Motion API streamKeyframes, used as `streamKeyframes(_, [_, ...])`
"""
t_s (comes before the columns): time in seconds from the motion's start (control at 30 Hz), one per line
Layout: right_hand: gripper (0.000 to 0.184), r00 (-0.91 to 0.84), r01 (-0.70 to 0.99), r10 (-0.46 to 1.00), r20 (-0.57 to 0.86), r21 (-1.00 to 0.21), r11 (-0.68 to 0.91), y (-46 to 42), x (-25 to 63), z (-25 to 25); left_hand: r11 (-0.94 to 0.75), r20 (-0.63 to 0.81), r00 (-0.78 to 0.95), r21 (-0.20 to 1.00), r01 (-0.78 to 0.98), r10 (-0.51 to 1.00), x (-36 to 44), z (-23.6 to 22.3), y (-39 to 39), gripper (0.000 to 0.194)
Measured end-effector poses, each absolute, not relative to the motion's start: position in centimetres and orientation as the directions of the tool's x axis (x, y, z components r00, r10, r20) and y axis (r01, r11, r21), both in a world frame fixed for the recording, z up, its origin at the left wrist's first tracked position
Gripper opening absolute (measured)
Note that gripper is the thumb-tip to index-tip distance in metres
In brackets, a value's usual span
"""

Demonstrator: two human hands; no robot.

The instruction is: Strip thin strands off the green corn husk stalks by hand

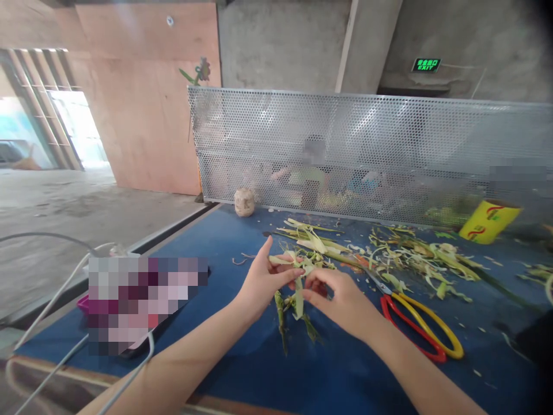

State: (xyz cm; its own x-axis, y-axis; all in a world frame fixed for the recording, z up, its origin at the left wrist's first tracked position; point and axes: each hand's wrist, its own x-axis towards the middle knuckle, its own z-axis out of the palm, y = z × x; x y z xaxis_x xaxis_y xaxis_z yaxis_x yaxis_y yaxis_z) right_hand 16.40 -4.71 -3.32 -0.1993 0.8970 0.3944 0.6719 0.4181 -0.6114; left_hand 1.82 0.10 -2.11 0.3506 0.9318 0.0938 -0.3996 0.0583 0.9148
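Note:
In the middle of the blue table, my left hand (259, 283) pinches a pale green plant strip (298, 297) between thumb and fingers, which looks like a husk or leaf. My right hand (341, 297) closes on the same strip from the other side, its fingertips almost touching the left ones. The strip hangs down between both hands. Below and behind it, a green plant figure of bound stalks (281, 323) shows two leg-like ends near the tabletop; its upper part is partly hidden by my fingers. Scissors (417, 323) with one red and one yellow handle lie to the right.
Long pale leaves (315, 236) and heaps of plant scraps (415, 253) lie beyond and to the right. A yellow roll (490, 222) and a whitish jar-shaped object (244, 202) stand near the perforated metal screen (276, 144). Cables (56, 297) and a blurred device occupy the left side.

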Motion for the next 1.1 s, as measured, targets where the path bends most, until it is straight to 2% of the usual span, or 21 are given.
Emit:
streamKeyframes(0.2, [0.028,-0.257,0.615,0.913,0.316,-0.676,0.407,-4.7,15.7,-3.9,0.03,0.102,0.345,0.933,-0.358,0.933,1.8,-1.8,-0.1,0.104])
streamKeyframes(0.53, [0.033,-0.385,0.503,0.907,0.172,-0.785,0.362,-4.8,16.8,-3.0,0.105,0.048,0.369,0.917,-0.385,0.928,1.5,-1.8,0.1,0.098])
streamKeyframes(0.67, [0.028,-0.194,0.556,0.934,0.3,-0.751,0.357,-4.7,17.1,-3.0,0.213,-0.021,0.427,0.887,-0.409,0.904,1.4,-1.5,0.3,0.09])
streamKeyframes(0.8, [0.015,0.025,0.624,0.885,0.464,-0.699,0.349,-4.1,17.4,-3.3,0.279,-0.078,0.441,0.868,-0.411,0.894,1.6,-1.2,0.1,0.085])
streamKeyframes(0.9, [0.015,-0.003,0.647,0.889,0.457,-0.677,0.35,-3.7,17.4,-3.7,0.245,-0.048,0.46,0.892,-0.38,0.887,1.7,-1.4,-0.1,0.093])
streamKeyframes(1.1, [0.02,-0.163,0.648,0.892,0.422,-0.636,0.419,-4.0,17.1,-3.4,0.044,0.1,0.461,0.956,-0.291,0.882,1.6,-2.3,-0.1,0.109])
